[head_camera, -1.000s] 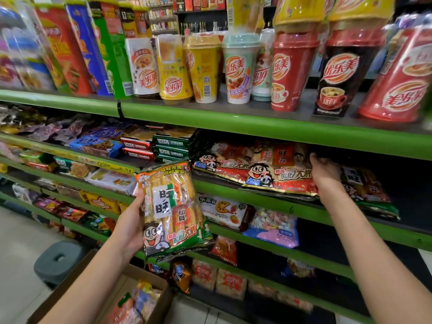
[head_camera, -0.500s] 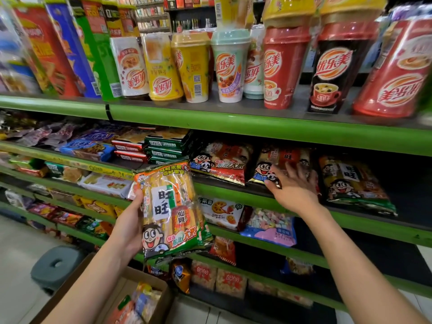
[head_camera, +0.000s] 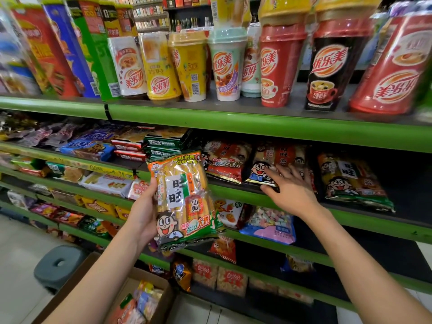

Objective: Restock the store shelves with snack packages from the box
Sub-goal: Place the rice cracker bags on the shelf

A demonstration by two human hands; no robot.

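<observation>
The snack package [head_camera: 184, 202], a clear bag of yellow rice crackers with a cartoon face, stands upright near centre frame, gripped along its 9 o'clock edge by the left hand [head_camera: 143, 211], thumb curled over the front and fingers hidden behind. At 6 o'clock the cardboard box [head_camera: 149, 298] is cut off by the frame's lower edge, with only a few wrappers showing inside. At 3 o'clock from the bag, the right hand [head_camera: 289, 191] lies palm down with fingers spread flat on a red-and-gold bag [head_camera: 268, 169] at the green shelf edge [head_camera: 233, 190]. Dark shelf space shows between that bag and the green-trimmed bag [head_camera: 350, 181] further toward 3 o'clock. The drink cups [head_camera: 226, 64] at 12 o'clock are blurred.
</observation>
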